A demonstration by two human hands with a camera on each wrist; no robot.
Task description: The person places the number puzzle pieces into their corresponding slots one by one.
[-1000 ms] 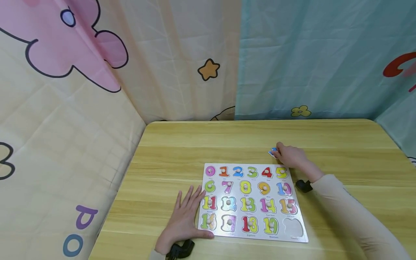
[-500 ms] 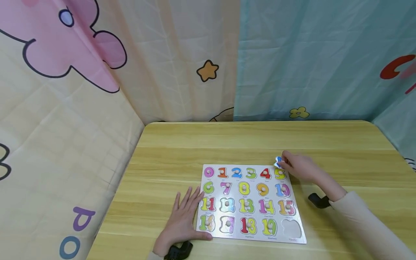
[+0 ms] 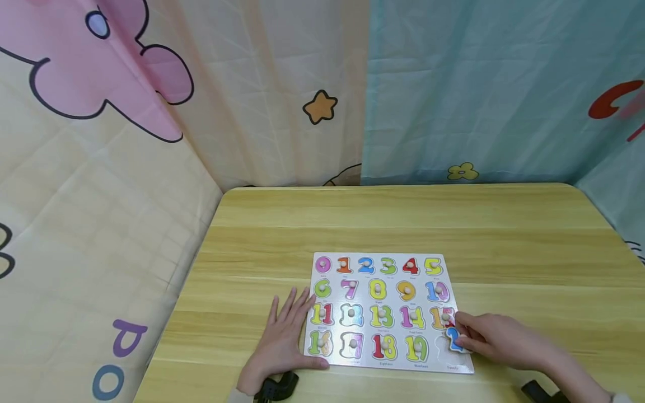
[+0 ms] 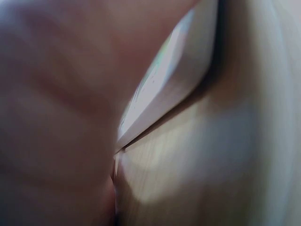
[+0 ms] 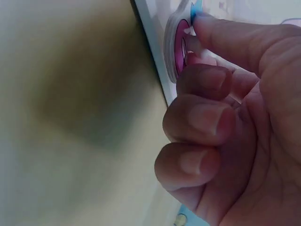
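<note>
A white number puzzle board (image 3: 363, 358) lies on the table, its knobbed pieces seated in rows. My right hand (image 3: 496, 338) pinches a number puzzle piece (image 3: 454, 339) with a blue 2 showing. In the right wrist view the puzzle piece (image 5: 180, 49) shows a pink part and stands tilted, with the thumb and index finger on it and the other fingers curled. It is over the board's bottom right recess (image 3: 445, 358), partly covering it. My left hand (image 3: 283, 341) lies spread along the board's left edge, fingers straight and touching it; the left wrist view shows mostly blurred palm.
The wooden table (image 3: 393, 212) reaches back to the patterned curtains (image 3: 262, 101). A black wrist strap (image 3: 277, 387) sits at the left wrist, and another black device (image 3: 541, 392) at the right wrist.
My right hand has carried the puzzle piece from behind the board's top right corner toward me, to the bottom right recess. The left hand stays on the board's left edge.
</note>
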